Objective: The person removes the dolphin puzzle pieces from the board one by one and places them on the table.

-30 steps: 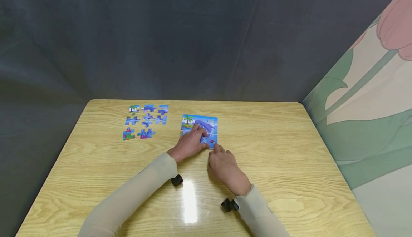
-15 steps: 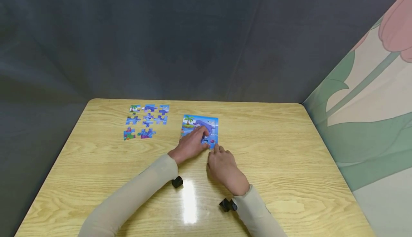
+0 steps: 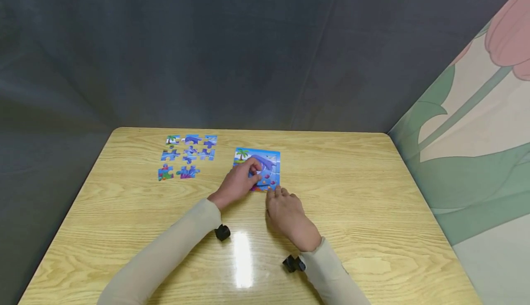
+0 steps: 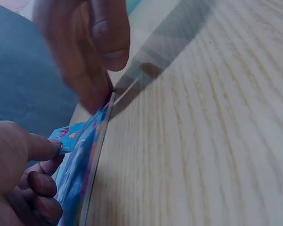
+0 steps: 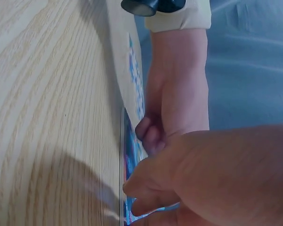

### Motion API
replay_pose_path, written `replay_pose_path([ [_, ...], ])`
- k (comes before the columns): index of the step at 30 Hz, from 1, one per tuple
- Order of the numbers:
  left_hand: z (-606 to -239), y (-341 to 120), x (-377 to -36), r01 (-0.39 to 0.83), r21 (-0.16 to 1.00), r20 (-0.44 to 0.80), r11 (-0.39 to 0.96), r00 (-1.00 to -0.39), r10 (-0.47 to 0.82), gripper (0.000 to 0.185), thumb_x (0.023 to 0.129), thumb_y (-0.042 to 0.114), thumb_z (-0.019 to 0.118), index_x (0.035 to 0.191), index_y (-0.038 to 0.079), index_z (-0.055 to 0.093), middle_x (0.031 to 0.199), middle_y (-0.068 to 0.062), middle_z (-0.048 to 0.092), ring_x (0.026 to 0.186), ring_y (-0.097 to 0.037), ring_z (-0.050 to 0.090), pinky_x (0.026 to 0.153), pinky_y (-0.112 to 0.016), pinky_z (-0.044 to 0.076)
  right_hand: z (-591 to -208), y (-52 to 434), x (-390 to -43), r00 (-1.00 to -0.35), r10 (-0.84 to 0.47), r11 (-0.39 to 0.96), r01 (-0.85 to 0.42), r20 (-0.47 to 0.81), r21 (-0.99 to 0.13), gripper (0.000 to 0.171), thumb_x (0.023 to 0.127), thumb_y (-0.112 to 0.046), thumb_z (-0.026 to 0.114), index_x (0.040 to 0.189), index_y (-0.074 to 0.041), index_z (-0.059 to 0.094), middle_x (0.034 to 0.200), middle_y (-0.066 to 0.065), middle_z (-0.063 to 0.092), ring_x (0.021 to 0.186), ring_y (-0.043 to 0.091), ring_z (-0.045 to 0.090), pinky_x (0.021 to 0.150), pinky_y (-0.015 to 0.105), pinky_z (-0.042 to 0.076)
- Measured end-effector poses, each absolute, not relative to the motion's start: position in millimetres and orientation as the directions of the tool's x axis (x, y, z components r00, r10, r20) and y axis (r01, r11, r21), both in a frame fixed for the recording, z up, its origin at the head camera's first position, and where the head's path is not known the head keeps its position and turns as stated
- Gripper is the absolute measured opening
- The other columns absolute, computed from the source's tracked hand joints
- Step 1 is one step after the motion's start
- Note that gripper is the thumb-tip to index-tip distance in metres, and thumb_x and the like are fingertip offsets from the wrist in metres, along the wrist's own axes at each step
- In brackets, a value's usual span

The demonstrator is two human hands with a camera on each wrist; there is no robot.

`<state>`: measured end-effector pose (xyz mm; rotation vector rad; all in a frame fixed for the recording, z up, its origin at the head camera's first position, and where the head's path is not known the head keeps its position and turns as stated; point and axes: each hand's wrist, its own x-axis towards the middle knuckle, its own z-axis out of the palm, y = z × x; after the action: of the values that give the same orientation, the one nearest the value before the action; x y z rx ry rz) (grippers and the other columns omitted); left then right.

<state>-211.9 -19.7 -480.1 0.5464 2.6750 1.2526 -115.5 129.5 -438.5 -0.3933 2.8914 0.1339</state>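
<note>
A blue dolphin puzzle board (image 3: 269, 162) lies on the wooden table (image 3: 352, 213). My left hand (image 3: 239, 181) rests on its left part and pinches a small blue puzzle piece (image 4: 68, 136) between thumb and finger, just above the board (image 4: 87, 169). In front of the board, my right hand (image 3: 287, 208) presses its fingertips (image 4: 92, 61) on the near edge. In the right wrist view the right hand (image 5: 212, 174) fills the foreground, with the left hand (image 5: 172, 108) beyond it over the board's edge (image 5: 127, 188).
Several loose puzzle pieces (image 3: 188, 154) lie in rows at the table's far left. A dark cloth backdrop (image 3: 207, 52) hangs behind the table, and a flower-painted wall (image 3: 476, 135) stands on the right. Black wrist cameras (image 3: 222, 232) sit on both sleeves.
My left hand has drawn back toward the left and near side, uncovering more of the board's picture. The right hand has stayed at the board's near edge.
</note>
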Motion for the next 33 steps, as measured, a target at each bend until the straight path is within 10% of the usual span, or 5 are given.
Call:
replay_pose_path([
  [11, -481, -54, -207, 0.221, 0.804, 0.028, 0.552, -0.941, 0.336, 0.011, 0.097, 0.029, 0.065, 0.105, 0.025, 0.059, 0.096, 0.005, 0.062, 0.086, -0.015, 0.057, 0.078, -0.034, 0.047, -436, 131, -121, -0.948, -0.193, 0.976, -0.212, -0.252, 0.049, 0.034, 0.097, -0.025, 0.056, 0.119, -0.003, 0.069, 0.142, 0.013, 0.058, 0.116, 0.024, 0.063, 0.075, 0.047, 0.059],
  [33, -480, -112, -211, 0.144, 0.793, 0.002, 0.593, -0.972, 0.234, 0.017, 0.098, 0.026, 0.062, 0.115, 0.020, 0.061, 0.108, 0.000, 0.065, 0.096, -0.019, 0.063, 0.083, -0.038, 0.051, -438, 130, -120, -0.952, -0.203, 0.975, -0.218, -0.228, 0.044, 0.029, 0.096, -0.023, 0.056, 0.109, -0.002, 0.072, 0.141, 0.014, 0.059, 0.112, 0.026, 0.064, 0.070, 0.048, 0.058],
])
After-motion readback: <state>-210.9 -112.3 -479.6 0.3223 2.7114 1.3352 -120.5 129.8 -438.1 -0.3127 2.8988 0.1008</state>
